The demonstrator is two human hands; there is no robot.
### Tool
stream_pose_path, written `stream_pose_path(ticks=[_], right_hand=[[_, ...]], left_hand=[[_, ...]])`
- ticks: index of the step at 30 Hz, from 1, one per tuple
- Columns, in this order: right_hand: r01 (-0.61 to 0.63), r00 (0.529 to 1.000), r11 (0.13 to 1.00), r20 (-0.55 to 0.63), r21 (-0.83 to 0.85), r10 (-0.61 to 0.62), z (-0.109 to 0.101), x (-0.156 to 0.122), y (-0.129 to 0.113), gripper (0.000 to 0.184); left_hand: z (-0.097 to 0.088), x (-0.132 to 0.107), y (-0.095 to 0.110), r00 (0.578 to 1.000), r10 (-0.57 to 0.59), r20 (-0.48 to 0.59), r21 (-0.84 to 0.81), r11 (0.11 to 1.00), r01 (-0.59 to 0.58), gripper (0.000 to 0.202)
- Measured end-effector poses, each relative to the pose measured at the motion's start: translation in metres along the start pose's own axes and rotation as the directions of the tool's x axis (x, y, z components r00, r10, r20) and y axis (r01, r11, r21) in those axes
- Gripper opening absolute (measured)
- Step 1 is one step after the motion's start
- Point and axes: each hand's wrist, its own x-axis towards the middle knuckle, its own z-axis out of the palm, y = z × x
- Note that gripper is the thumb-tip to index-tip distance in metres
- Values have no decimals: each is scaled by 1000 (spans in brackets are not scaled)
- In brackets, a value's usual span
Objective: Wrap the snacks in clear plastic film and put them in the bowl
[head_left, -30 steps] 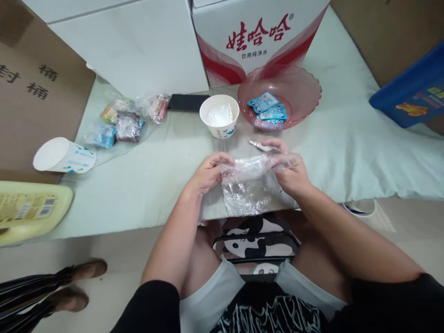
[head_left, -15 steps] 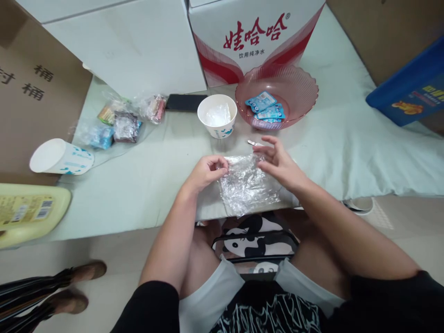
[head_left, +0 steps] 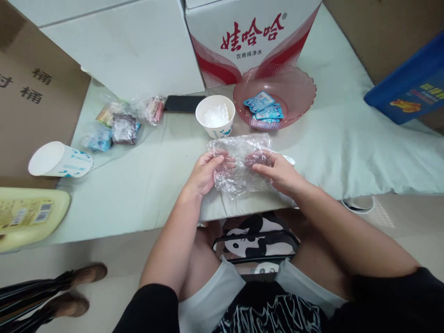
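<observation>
A crumpled clear plastic bag (head_left: 239,152) is held up between both hands near the table's front edge. My left hand (head_left: 204,173) grips its left side, fingers curled under the film. On the other side, my right hand (head_left: 277,171) pinches the bag's right edge, fingertips showing through the plastic. Just behind the bag stands a white paper cup (head_left: 215,115) with clear plastic inside. A pink ribbed bowl (head_left: 298,92) holding small blue sachets (head_left: 263,106) sits to the right of the cup.
Wrapped snacks (head_left: 118,122) and a black phone (head_left: 183,102) lie at the left rear. A paper cup (head_left: 58,160) lies on its side at far left, beside a yellow bottle (head_left: 27,215). Cardboard boxes (head_left: 249,32) wall the back. Another person's shoes (head_left: 76,286) are lower left.
The bag has been lifted from lying flat near the table edge and raised toward the cup. My right hand, open above it half a second ago, now pinches its right side.
</observation>
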Motion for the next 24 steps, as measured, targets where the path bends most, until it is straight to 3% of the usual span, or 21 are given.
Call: stream_pose_path(ticks=[4,7,11,14,16,19,22,24], right_hand=[[-46,998,994,38,-100,50,2,-4,-8,29],[-68,994,991,75,-117,77,-2,-7,-11,30],[-27,992,1000,124,1,27,-7,-10,-12,38],[13,998,993,58,115,-20,-9,-10,-14,29],[27,997,991,70,131,-37,-10,-9,-17,36],[77,992,996,107,-44,-71,-11,-8,-18,54],[120,993,906,47,-406,-111,-11,-8,-14,34],[129,977,825,-72,-550,-200,-12,-7,-10,27]], left_hand=[[-3,-3,2,993,-43,114,149,989,26,44],[-8,-4,3,997,-15,70,229,973,-1,35],[-14,-5,9,998,56,-14,127,990,-54,25],[-17,-7,15,992,124,25,40,991,-125,18],[-18,-7,16,989,133,59,37,990,-135,23],[-18,-3,14,983,179,28,163,970,-181,24],[-19,5,8,951,308,-32,291,913,-286,19],[-18,9,5,889,435,-145,331,868,-370,26]])
